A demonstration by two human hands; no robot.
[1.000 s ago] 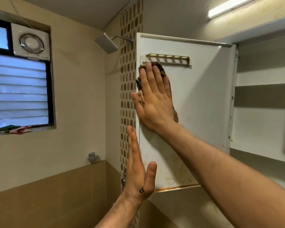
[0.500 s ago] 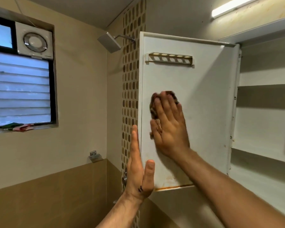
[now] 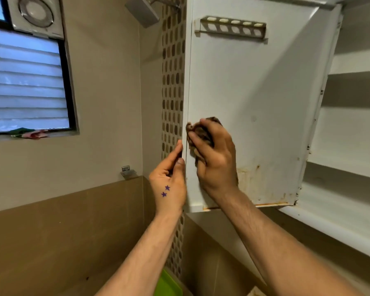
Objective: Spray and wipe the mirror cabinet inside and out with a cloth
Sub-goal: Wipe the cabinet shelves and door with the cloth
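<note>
Two bare hands meet at the free edge of the open white mirror-cabinet door [image 3: 254, 92]. At 9 o'clock of its partner, the left hand [image 3: 169, 182] pinches that edge between thumb and curled fingers. The right hand [image 3: 217, 165] presses a crumpled brown cloth [image 3: 201, 131] against the door's inner face, fingers curled over it. The cloth bulges out at the hand's 11 o'clock. Rust-brown stains [image 3: 250, 178] mark the door's 5 o'clock corner, and a slotted white rack [image 3: 231, 26] sits at its 12 o'clock. White cabinet shelves [image 3: 355, 167] lie at 3 o'clock.

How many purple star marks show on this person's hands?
2. Both are on the back of the left hand, near the wrist: the upper star, and the lower star just below-left of it. The right hand shows none on its back; palms are hidden.
</note>
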